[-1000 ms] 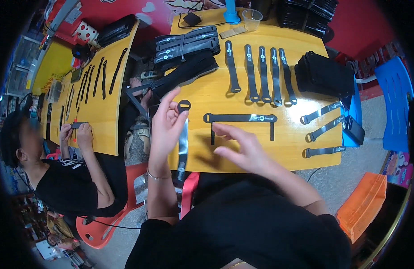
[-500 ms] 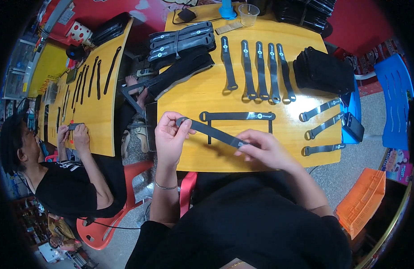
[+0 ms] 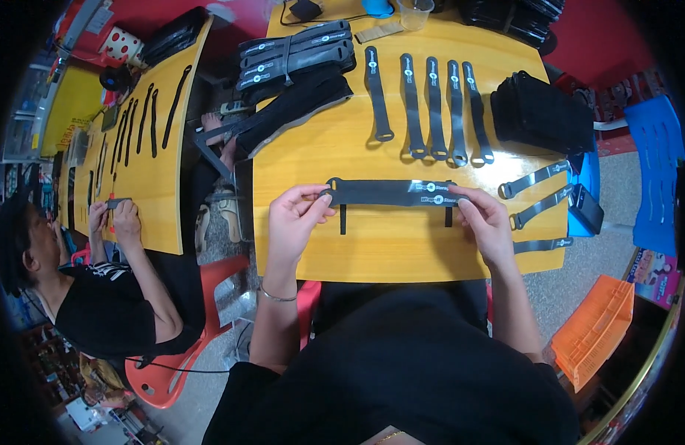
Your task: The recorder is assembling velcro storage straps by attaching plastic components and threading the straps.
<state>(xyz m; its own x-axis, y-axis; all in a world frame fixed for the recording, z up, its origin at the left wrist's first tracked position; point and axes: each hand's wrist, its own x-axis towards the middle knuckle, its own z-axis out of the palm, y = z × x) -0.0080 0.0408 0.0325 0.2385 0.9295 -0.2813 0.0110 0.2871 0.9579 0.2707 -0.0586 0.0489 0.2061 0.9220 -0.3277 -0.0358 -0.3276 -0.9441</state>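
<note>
My left hand pinches the left end of a black hook-and-loop strap with a printed label. At its right end, the thumb and fingers of my right hand close on it. The strap is stretched level, just in front of and partly over a second black strap with an end loop. Two short, thin black strips stick out toward me beneath them. Several looped straps lie side by side farther back. Three more straps rest near the table's right edge.
On the wooden table are a banded strap bundle, a loose black pile, a black stack and a clear cup. A co-worker sits at a table on the left. An orange crate stands at right.
The held strap has gone from slanted to level, lined up along the strap on the table. My right hand has moved right to its far end; the view has shifted slightly.
</note>
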